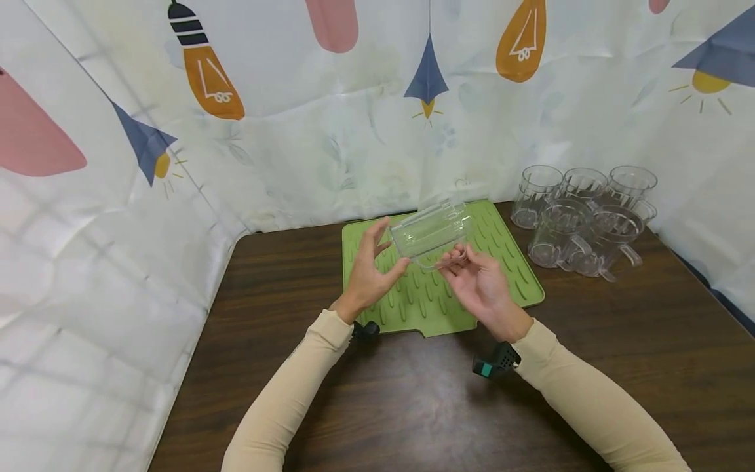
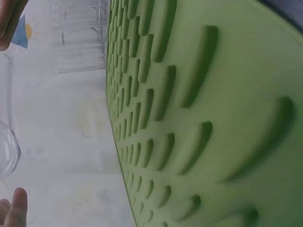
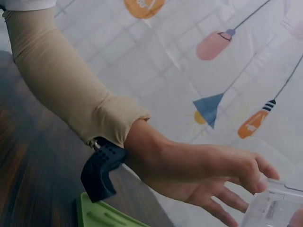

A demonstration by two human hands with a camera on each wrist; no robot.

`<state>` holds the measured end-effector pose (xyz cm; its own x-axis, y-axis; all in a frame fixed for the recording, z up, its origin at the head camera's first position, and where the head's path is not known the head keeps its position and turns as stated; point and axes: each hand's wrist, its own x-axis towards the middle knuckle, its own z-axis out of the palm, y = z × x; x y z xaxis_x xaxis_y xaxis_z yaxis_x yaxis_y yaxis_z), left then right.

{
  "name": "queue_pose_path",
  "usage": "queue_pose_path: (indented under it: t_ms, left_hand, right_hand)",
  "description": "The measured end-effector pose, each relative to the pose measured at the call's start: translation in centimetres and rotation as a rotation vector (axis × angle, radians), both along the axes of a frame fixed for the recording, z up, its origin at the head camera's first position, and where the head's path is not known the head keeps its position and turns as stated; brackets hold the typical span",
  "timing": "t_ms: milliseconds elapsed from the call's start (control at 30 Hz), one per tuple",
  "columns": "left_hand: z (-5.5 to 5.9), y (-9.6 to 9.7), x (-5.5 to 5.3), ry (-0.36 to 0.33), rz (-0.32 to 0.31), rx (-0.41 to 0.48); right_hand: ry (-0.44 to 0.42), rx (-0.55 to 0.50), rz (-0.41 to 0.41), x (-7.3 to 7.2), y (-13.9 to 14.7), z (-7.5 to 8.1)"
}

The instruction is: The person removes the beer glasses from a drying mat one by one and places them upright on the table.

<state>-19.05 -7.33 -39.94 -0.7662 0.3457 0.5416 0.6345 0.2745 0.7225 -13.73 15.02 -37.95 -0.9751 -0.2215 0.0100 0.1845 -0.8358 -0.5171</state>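
Note:
A clear plastic mug [image 1: 430, 229] is held tilted above a green ridged drying mat [image 1: 413, 308]. My right hand [image 1: 480, 282] grips it at the handle on the lower side, with fingertips curled there. At the mug's left end, my left hand [image 1: 371, 272] has thumb and fingers spread around the base. In the left wrist view, a left fingertip [image 2: 19, 205] stands apart from the mug's base [image 2: 7, 151]. The right wrist view shows the left hand [image 3: 203, 172] beside the mug's edge [image 3: 270, 205]; contact there is hard to judge.
Several clear mugs [image 1: 563, 229] stand grouped at the back right of the dark wooden table [image 1: 413, 406]. A patterned white curtain [image 1: 330, 151] hangs behind and along both sides. Each wrist carries a small black device [image 1: 495, 360].

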Motion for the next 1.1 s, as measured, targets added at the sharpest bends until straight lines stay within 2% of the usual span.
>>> queue_pose_path:
  t_ms: [133,333,467,700,933,1100]
  left_hand:
    - [0.1,-0.9,0.1,-0.072,0.053,-0.124]
    - [-0.2,-2.1,0.3,-0.167,0.123,-0.408]
    - [-0.6,-3.1,0.4,-0.189,0.138,-0.550]
    - [-1.5,-4.7,0.3,-0.202,0.184,-0.766]
    - [-2.1,-5.6,0.6,-0.274,0.196,-0.886]
    - [-2.2,-6.1,0.9,-0.291,0.192,-0.916]
  right_hand:
    - [0.072,0.047,-0.004,0.0,0.5,0.2]
    - [0.160,0.096,-0.014,-0.2,1.7,0.9]
    - [0.210,0.113,-0.023,-0.4,2.8,1.7]
    - [0.230,0.252,-0.110,-0.4,5.3,3.4]
    - [0.263,0.295,-0.174,-0.7,8.3,5.1]
    - [0.288,0.229,-0.197,-0.8,10.6,6.1]
